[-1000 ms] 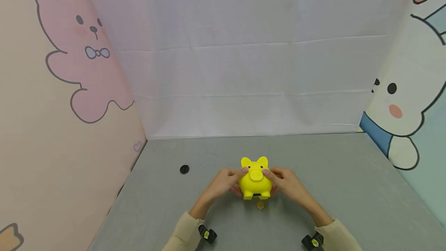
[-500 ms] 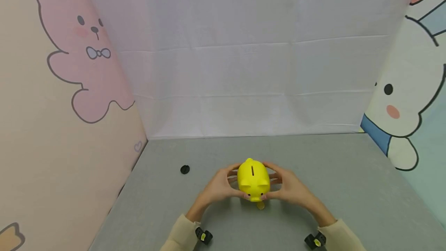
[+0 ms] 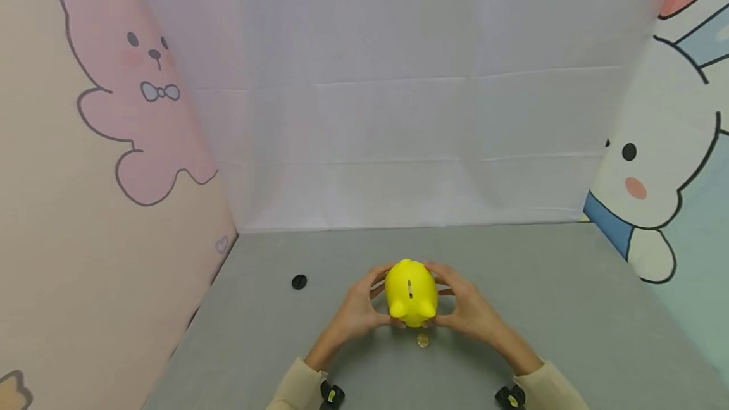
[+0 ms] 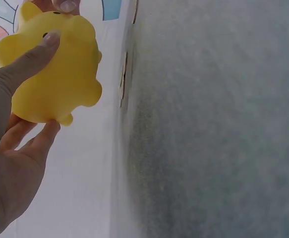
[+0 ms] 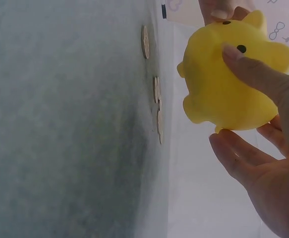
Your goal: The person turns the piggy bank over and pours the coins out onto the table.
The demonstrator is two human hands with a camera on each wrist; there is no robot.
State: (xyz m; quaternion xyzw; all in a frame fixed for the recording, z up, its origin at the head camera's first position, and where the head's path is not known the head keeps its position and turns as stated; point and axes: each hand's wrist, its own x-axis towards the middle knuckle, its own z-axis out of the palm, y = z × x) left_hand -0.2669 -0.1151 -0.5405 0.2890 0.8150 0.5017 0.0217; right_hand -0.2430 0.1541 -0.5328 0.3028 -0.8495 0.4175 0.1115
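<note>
Piggy bank (image 3: 411, 306), face toward us one second ago, is now tipped, so we see its slot (image 3: 409, 290); our left hand (image 3: 359, 310) and right hand (image 3: 470, 310) hold it above the bench (image 3: 239, 334).

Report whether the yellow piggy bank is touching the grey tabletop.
Apart. In the right wrist view, a strip of the white backdrop shows between the yellow piggy bank and the grey tabletop.
</note>
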